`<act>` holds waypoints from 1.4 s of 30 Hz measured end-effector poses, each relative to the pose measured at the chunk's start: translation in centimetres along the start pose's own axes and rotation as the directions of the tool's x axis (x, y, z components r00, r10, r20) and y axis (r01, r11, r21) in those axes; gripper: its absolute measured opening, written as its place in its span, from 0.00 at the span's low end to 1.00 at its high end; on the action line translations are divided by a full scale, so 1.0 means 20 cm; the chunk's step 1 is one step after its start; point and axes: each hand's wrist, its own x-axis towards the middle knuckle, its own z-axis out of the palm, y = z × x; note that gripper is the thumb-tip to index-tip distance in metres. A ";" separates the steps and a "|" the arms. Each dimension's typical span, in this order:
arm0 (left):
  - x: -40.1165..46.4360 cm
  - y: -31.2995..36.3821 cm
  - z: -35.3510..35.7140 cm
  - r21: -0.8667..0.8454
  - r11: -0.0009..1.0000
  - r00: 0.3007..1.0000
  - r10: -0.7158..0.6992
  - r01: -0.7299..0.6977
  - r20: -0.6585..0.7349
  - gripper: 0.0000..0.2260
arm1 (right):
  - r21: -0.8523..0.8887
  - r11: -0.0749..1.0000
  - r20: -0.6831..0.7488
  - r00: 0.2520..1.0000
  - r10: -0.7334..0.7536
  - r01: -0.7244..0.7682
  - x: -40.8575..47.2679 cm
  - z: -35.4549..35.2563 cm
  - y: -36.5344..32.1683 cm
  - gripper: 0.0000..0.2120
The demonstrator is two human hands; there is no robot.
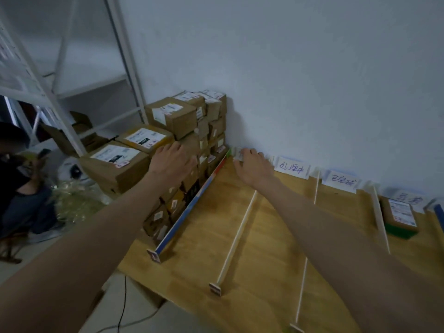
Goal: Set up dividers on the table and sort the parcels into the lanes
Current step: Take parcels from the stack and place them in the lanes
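Both arms stretched out to the back left corner of the wooden table [240, 248]. Left hand [171, 162] laid flat on the stack of boxes [187, 150] at the left edge, fingers straight and spread a bit, holding nothing. Right hand [252, 168] at the back edge by the wall, fingers bent round a small white card [236, 153]; hard to tell how tight.

Likely step: standing that card up as the sign for the first lane. Best done slowly: press the card flat to the wall, line it up with the two written signs [292, 169] beside it, keep the other hand steady on the stack so nothing tips.

Long dividers on the table, running from the back edge to the front edge: a tall striped one [189, 207] just beside the boxes, then thin pale sticks [236, 236] with little square feet. Brown cardboard boxes, blocky, with white labels, piled high. One parcel [401, 216] already lying in a lane near the right edge, flat, brown on top, green below. Table smooth, yellow wood. Most parcels not yet sorted
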 end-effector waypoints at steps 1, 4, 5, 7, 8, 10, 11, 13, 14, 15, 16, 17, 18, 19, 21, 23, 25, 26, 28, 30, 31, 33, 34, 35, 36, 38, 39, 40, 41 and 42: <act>0.06 -0.05 -0.02 0.004 1.000 1.000 0.003 -0.003 -0.002 0.22 | 0.008 1.000 0.007 1.000 -0.002 0.002 0.05 0.01 -0.04 0.23; 0.23 -0.19 -0.06 0.008 1.000 0.999 0.004 -0.004 -0.033 0.24 | 0.026 1.000 0.018 1.000 -0.006 0.005 0.20 0.02 -0.15 0.24; 0.28 -0.24 -0.06 0.001 1.000 0.999 -0.001 0.001 -0.036 0.24 | 0.035 0.999 0.019 1.000 -0.001 0.000 0.24 0.02 -0.18 0.24; 0.38 -0.35 -0.08 -0.007 1.000 1.000 -0.003 0.003 -0.029 0.24 | 0.056 0.998 0.022 1.000 0.015 -0.016 0.33 0.02 -0.26 0.25; 0.43 -0.40 -0.08 -0.012 1.000 0.999 -0.002 0.002 -0.034 0.24 | 0.066 0.998 0.021 1.000 0.023 -0.024 0.37 0.03 -0.29 0.25; 0.54 -0.50 -0.09 -0.032 0.999 0.998 -0.008 0.006 -0.064 0.25 | 0.088 0.995 0.013 0.999 0.040 -0.041 0.46 0.05 -0.37 0.25; 0.59 -0.55 -0.10 -0.041 0.999 0.997 -0.010 0.006 -0.081 0.25 | 0.099 0.994 0.010 0.999 0.050 -0.051 0.51 0.06 -0.41 0.25; 0.71 -0.65 -0.10 -0.051 0.999 0.994 -0.002 -0.004 -0.107 0.25 | 0.124 0.989 0.016 0.997 0.074 -0.075 0.59 0.08 -0.49 0.26; 0.77 -0.70 -0.10 -0.062 0.998 0.994 0.005 -0.012 -0.113 0.25 | 0.143 0.986 0.025 0.996 0.086 -0.089 0.63 0.09 -0.54 0.26; 0.82 -0.74 -0.10 -0.077 0.997 0.993 0.010 -0.019 -0.115 0.25 | 0.168 0.980 0.032 0.994 0.103 -0.107 0.67 0.10 -0.58 0.27; 0.88 -0.79 -0.10 -0.088 0.996 0.994 0.014 -0.024 -0.112 0.25 | 0.198 0.972 0.037 0.991 0.125 -0.130 0.72 0.11 -0.63 0.26; 0.93 -0.82 -0.09 -0.097 0.995 0.995 0.017 -0.026 -0.099 0.25 | 0.229 0.960 0.041 0.987 0.153 -0.158 0.76 0.12 -0.67 0.26; 0.97 -0.86 -0.09 -0.112 0.993 0.997 0.019 -0.028 -0.078 0.26 | 0.260 0.947 0.055 0.982 0.181 -0.189 0.79 0.14 -0.72 0.25; 1.01 -0.89 -0.08 -0.140 0.990 0.998 0.020 -0.028 -0.061 0.26 | 0.290 0.933 0.067 0.977 0.203 -0.214 0.83 0.15 -0.76 0.25; 1.09 -0.95 -0.06 -0.234 0.972 0.999 0.000 -0.008 -0.035 0.28 | 0.359 0.895 0.082 0.964 0.252 -0.264 0.91 0.18 -0.84 0.24; 1.17 -0.99 -0.02 -0.317 0.948 0.999 -0.031 0.036 0.020 0.28 | 0.418 0.848 0.100 0.945 0.312 -0.325 0.97 0.21 -0.90 0.24; 1.24 -1.03 0.04 -0.393 0.916 0.994 -0.047 0.082 0.098 0.30 | 0.440 0.809 0.139 0.920 0.367 -0.389 1.01 0.23 -0.96 0.26; 1.26 -1.04 0.07 -0.438 0.892 0.988 -0.056 0.114 0.142 0.30 | 0.441 0.791 0.163 0.905 0.393 -0.423 1.02 0.23 -0.98 0.27; 1.30 -1.05 0.12 -0.517 0.839 0.975 -0.064 0.168 0.214 0.29 | 0.465 0.748 0.202 0.880 0.431 -0.473 1.04 0.25 -1.01 0.27; 1.32 -1.06 0.14 -0.568 0.804 0.969 -0.045 0.178 0.241 0.28 | 0.529 0.679 0.232 0.857 0.461 -0.509 1.05 0.26 -1.04 0.26; 1.32 -1.06 0.15 -0.586 0.791 0.970 -0.041 0.178 0.239 0.27 | 0.549 0.656 0.238 0.849 0.472 -0.519 1.05 0.26 -1.05 0.25; 1.32 -1.07 0.13 -0.623 0.761 0.973 -0.046 0.181 0.226 0.27 | 0.558 0.642 0.233 0.842 0.487 -0.526 1.05 0.26 -1.08 0.22; 1.32 -1.07 0.13 -0.648 0.740 0.975 -0.047 0.180 0.218 0.27 | 0.568 0.637 0.220 0.842 0.492 -0.521 1.05 0.26 -1.09 0.20; 1.32 -1.08 0.11 -0.672 0.719 0.977 -0.047 0.176 0.206 0.27 | 0.586 0.628 0.202 0.843 0.499 -0.512 1.05 0.25 -1.10 0.18; 1.31 -1.08 0.10 -0.695 0.699 0.980 -0.046 0.170 0.193 0.27 | 0.609 0.614 0.184 0.843 0.506 -0.502 1.04 0.24 -1.10 0.16; 1.28 -1.08 0.07 -0.732 0.665 0.986 -0.045 0.148 0.159 0.26 | 0.652 0.582 0.151 0.836 0.528 -0.486 1.03 0.21 -1.12 0.15; 1.27 -1.08 0.06 -0.746 0.652 0.989 -0.045 0.135 0.140 0.25 | 0.664 0.574 0.129 0.829 0.544 -0.480 1.02 0.19 -1.13 0.16; 1.26 -1.08 0.04 -0.757 0.642 0.992 -0.041 0.117 0.119 0.25 | 0.670 0.571 0.103 0.821 0.561 -0.474 1.01 0.17 -1.13 0.19; 1.25 -1.07 0.01 -0.766 0.636 0.995 -0.031 0.091 0.093 0.25 | 0.678 0.564 0.082 0.812 0.579 -0.471 1.00 0.14 -1.13 0.21; 1.24 -1.06 -0.01 -0.775 0.629 0.998 -0.015 0.061 0.066 0.25 | 0.697 0.544 0.077 0.803 0.591 -0.468 0.99 0.11 -1.12 0.24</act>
